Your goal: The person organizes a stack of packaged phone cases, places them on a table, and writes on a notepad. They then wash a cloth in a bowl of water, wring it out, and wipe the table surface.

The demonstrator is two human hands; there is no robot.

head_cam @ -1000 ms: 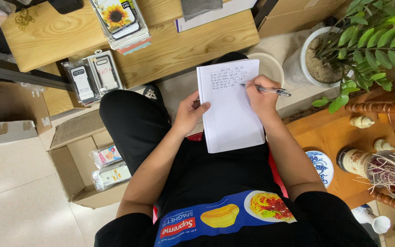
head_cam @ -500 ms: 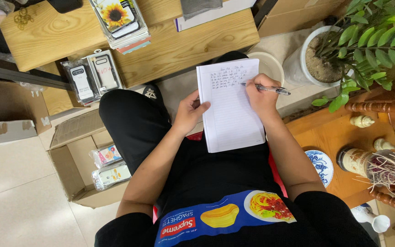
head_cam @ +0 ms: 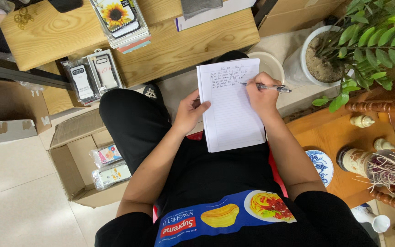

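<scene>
We rest a lined sheet of paper [head_cam: 230, 107] on our lap, over the black trousers [head_cam: 133, 121]. Our left hand [head_cam: 189, 111] lies at its left edge, thumb on the page and fingers curled under, pinning it. Our right hand [head_cam: 261, 93] is closed around a pen [head_cam: 267, 86], tip touching the handwritten lines near the top. A cardboard box [head_cam: 76, 158] of packaged phone cases sits on the floor to the left; a potted plant [head_cam: 339, 45] stands to the right.
</scene>
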